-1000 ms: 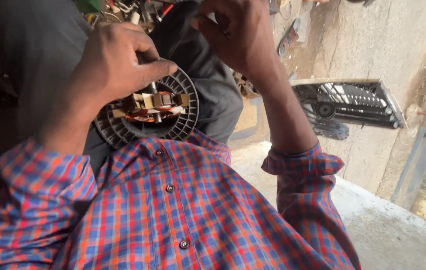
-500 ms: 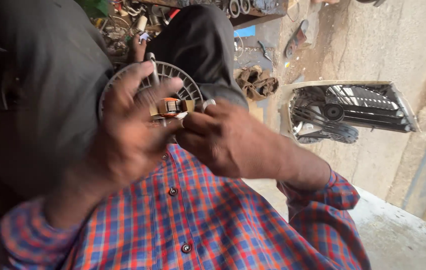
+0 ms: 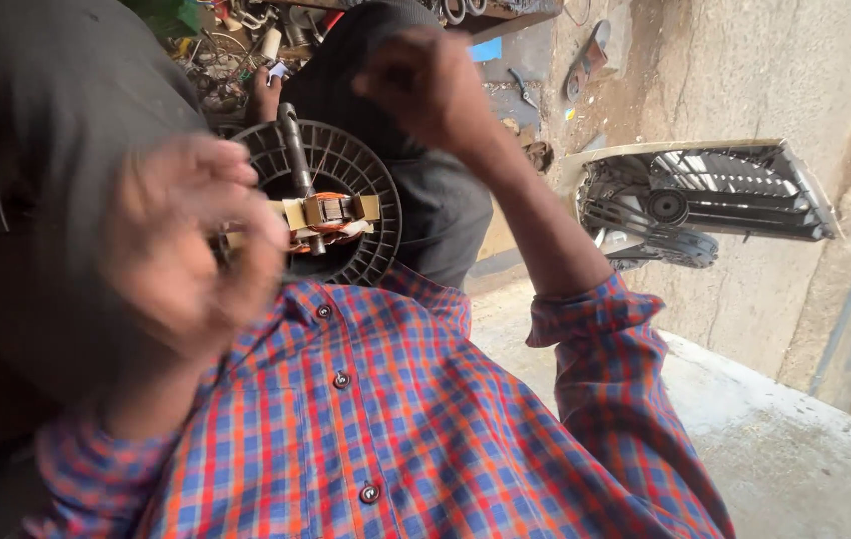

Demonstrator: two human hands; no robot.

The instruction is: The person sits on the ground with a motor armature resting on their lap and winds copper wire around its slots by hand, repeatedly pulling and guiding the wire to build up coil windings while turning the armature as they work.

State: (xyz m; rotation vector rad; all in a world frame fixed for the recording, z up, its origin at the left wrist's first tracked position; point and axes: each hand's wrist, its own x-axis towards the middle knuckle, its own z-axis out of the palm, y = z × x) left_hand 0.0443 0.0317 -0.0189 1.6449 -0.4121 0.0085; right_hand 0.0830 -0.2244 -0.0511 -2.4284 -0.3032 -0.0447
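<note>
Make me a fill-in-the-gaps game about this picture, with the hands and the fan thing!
1. The grey slotted fan wheel has a ____ shape.
2. It rests on the person's ____, against the dark trousers.
3. The blurred hand is the person's ____ one.
4. The right hand, raised above the wheel, is closed in a ____.

Missing words: round; lap; left; fist.

Single head-worn camera looking steeply down the wearer's checked red-and-blue shirt (image 3: 386,429), sitting very near both hands, facing a round black slatted fan wheel (image 3: 351,175) between them, image appearing turned upside down
</note>
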